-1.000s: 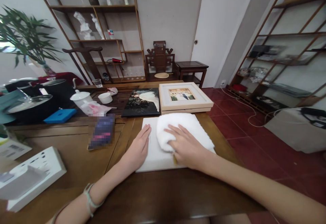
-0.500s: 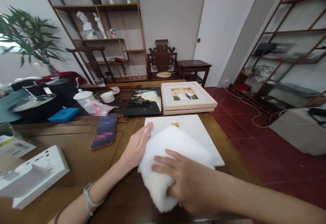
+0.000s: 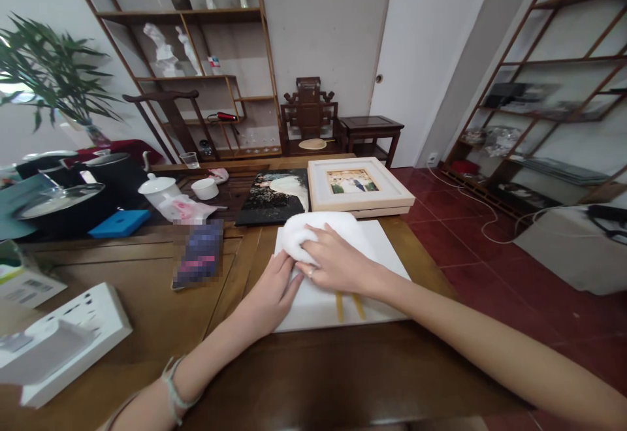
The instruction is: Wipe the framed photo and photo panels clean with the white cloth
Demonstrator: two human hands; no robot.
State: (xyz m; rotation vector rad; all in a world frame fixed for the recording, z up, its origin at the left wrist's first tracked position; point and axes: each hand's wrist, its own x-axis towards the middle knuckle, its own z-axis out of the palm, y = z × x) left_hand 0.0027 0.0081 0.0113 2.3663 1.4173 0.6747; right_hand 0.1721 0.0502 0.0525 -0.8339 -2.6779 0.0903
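The white cloth (image 3: 313, 228), clutched in the right hand (image 3: 336, 266) at the white panel's (image 3: 386, 258) far left, is best swept evenly while the panel is pinned by the flat, open left hand (image 3: 269, 294).

From where I stand, two bare arms are all that shows of the person, uncovered from the hands to the edge of view with no sleeve in sight. The left hand (image 3: 267, 294) wears nothing on its fingers. On that wrist, down at about seven o'clock, sits a pale greenish-white bracelet (image 3: 171, 385) of thin looped strands. A finer band seems to circle the arm just behind it, too blurred to make out. The right hand (image 3: 336, 264) carries a small ring (image 3: 309, 273) on one finger. Nails look short and plain.
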